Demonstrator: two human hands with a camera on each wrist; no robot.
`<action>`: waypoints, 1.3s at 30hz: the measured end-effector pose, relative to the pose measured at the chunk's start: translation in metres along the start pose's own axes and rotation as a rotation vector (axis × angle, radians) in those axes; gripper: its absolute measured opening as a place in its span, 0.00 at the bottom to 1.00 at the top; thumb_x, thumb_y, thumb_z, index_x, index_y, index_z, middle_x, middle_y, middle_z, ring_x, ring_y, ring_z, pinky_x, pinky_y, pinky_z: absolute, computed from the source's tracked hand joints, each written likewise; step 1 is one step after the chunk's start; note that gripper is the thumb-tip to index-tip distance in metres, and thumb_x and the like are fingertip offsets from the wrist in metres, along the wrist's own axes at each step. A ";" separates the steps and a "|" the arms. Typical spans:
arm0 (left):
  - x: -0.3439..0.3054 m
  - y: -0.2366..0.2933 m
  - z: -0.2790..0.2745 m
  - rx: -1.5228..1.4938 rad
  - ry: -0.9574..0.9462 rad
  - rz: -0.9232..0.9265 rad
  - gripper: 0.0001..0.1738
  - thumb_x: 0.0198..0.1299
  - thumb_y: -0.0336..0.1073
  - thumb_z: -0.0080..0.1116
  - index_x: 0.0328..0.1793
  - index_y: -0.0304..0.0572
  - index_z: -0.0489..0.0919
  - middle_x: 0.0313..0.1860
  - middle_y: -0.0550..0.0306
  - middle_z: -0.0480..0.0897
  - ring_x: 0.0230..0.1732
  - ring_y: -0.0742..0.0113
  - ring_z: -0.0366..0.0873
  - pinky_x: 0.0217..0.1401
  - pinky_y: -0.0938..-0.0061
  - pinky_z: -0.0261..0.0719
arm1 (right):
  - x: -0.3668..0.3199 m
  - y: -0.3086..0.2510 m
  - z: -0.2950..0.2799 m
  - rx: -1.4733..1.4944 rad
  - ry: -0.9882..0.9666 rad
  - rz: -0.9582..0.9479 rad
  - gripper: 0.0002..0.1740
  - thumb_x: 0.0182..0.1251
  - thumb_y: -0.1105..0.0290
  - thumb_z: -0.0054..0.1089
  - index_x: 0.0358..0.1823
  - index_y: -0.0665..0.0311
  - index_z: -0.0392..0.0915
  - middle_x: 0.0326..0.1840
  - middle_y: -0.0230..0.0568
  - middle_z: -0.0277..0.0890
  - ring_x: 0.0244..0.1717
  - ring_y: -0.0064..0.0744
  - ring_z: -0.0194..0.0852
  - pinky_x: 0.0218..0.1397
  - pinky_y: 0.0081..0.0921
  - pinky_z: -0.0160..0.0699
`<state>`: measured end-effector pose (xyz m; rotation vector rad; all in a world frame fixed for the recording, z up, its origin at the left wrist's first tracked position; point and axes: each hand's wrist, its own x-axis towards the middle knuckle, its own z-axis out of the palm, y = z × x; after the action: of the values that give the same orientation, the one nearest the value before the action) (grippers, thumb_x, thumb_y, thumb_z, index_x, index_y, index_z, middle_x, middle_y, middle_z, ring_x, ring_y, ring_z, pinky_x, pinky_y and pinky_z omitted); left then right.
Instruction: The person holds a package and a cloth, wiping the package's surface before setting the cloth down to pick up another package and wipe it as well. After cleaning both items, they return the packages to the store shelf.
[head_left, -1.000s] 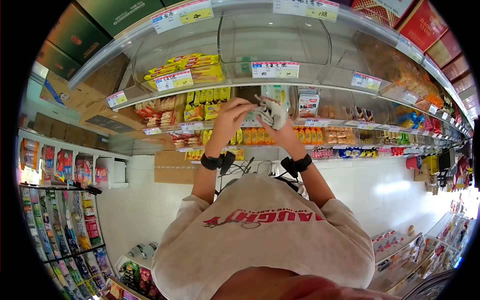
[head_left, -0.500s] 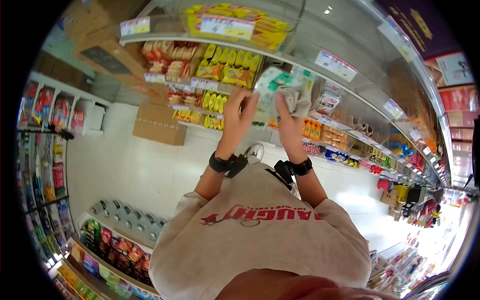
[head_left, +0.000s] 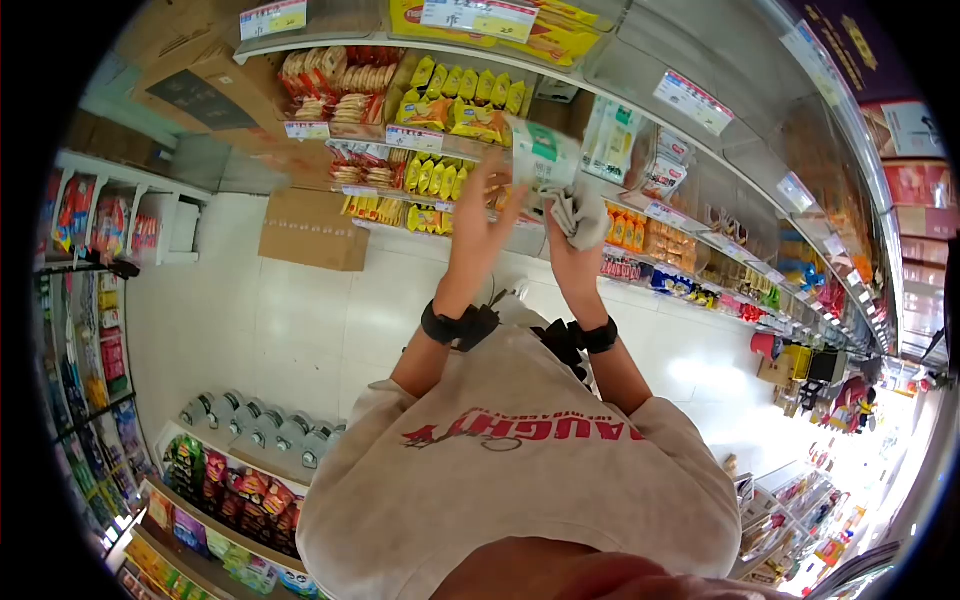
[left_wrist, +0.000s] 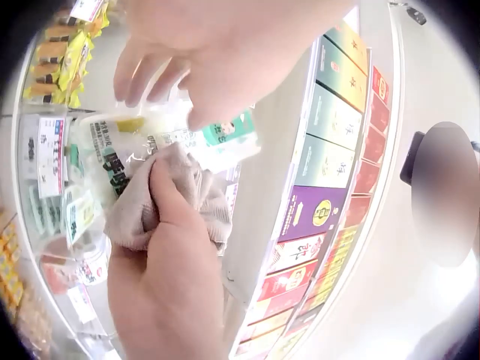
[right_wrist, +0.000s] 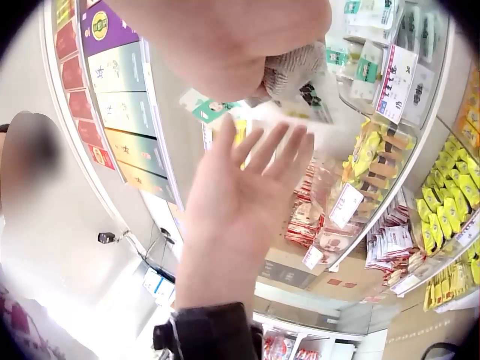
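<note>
My right hand [head_left: 575, 255] grips a crumpled grey cloth [head_left: 580, 215] together with a clear-and-white plastic packet [head_left: 545, 155] that has a green label. In the left wrist view the right thumb presses over the cloth [left_wrist: 187, 180], and the packet [left_wrist: 112, 146] spreads behind it. The packet is held up in front of the shelf. My left hand [head_left: 480, 220] is beside it with fingers loosely extended, blurred by motion. In the right wrist view the left palm [right_wrist: 240, 187] faces up, its fingertips close to the packet's edge.
Similar green-and-white packets [head_left: 612, 140] stand in a shelf bin just beyond. Yellow snack packs [head_left: 465, 100] fill the bin to the left, and price tags [head_left: 693, 100] line the shelf edge. A cardboard box [head_left: 315, 228] sits on the floor at left.
The head view has swung toward the left part of the shelf. The packet has come up in front of the shelf and tilted; the left hand has parted from the cloth, its fingers extended.
</note>
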<state>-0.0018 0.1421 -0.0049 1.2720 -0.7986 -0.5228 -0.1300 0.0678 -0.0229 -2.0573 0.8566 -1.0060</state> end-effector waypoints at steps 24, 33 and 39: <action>-0.019 0.012 0.132 -0.271 -0.149 -0.336 0.21 0.75 0.47 0.57 0.63 0.39 0.78 0.50 0.62 0.82 0.45 0.78 0.76 0.47 0.79 0.74 | -0.026 0.042 -0.139 0.639 -0.169 0.149 0.20 0.74 0.68 0.63 0.61 0.64 0.67 0.50 0.30 0.71 0.50 0.19 0.68 0.53 0.20 0.73; -0.037 0.016 0.175 -0.549 -0.152 -0.463 0.23 0.74 0.40 0.57 0.71 0.39 0.73 0.59 0.58 0.82 0.55 0.68 0.82 0.55 0.70 0.82 | -0.034 0.068 -0.182 0.683 0.220 0.284 0.20 0.74 0.71 0.62 0.63 0.63 0.68 0.47 0.28 0.70 0.46 0.19 0.68 0.48 0.20 0.74; -0.066 0.000 0.206 -0.201 -0.590 -0.505 0.20 0.75 0.36 0.55 0.68 0.35 0.77 0.57 0.59 0.83 0.56 0.74 0.79 0.57 0.75 0.78 | -0.034 0.093 -0.225 0.652 0.231 0.095 0.20 0.72 0.77 0.62 0.61 0.70 0.68 0.57 0.36 0.70 0.56 0.21 0.67 0.61 0.22 0.71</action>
<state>-0.2024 0.0604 -0.0019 1.1361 -0.8752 -1.3960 -0.3583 -0.0206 -0.0050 -1.3587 0.6178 -1.2813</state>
